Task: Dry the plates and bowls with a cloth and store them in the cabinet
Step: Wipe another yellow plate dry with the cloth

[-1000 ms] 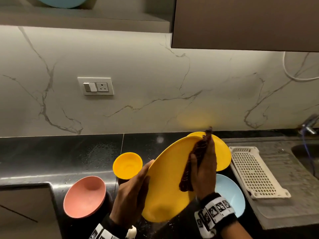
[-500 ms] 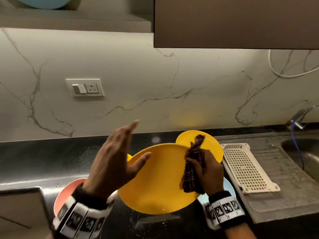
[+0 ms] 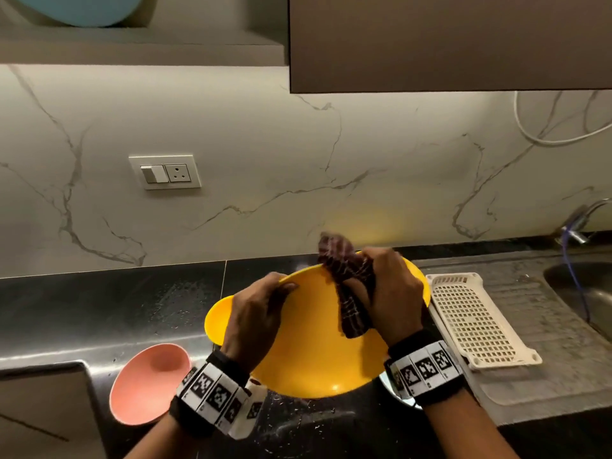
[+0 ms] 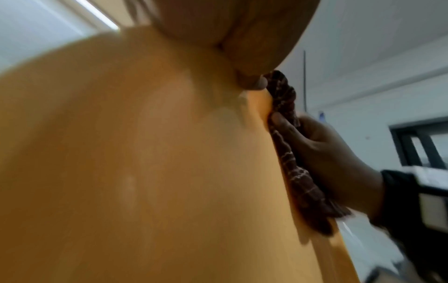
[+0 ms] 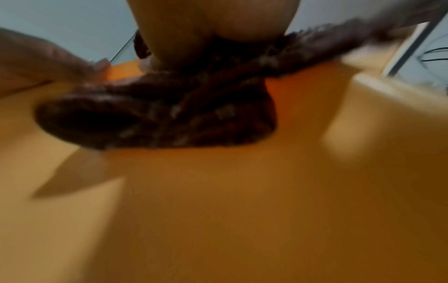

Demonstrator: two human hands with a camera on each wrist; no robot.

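— What are the hands doing?

— The left hand (image 3: pixel 256 321) grips the left edge of a yellow plate (image 3: pixel 318 356), thumb over the rim and fingers curled behind it. The right hand (image 3: pixel 392 293) is clamped on a bunched dark red checked cloth (image 3: pixel 351 293), pressing it against the plate's upper face near the far rim.

— Is the plate resting on anything?

— No, it is held above the black counter (image 3: pixel 109 303), tilted toward the person. From the wrist views the plate fills nearly everything, and the blur is heavy, so I can't tell how much of the cloth wraps over the edge.

— And round about?

— A yellow bowl (image 3: pixel 217 319) peeks out just behind the left hand. A pink bowl (image 3: pixel 149 385) sits on the counter, lower left. Beneath the right wrist a pale blue dish (image 3: pixel 389 389) shows only a sliver. To the right lies a cream perforated tray (image 3: pixel 477 323) on the draining board, with the sink (image 3: pixel 583 289) beyond it. Overhead, a closed cabinet door (image 3: pixel 447 41), and beside it an open shelf (image 3: pixel 132 44) holding a blue plate (image 3: pixel 79 8).
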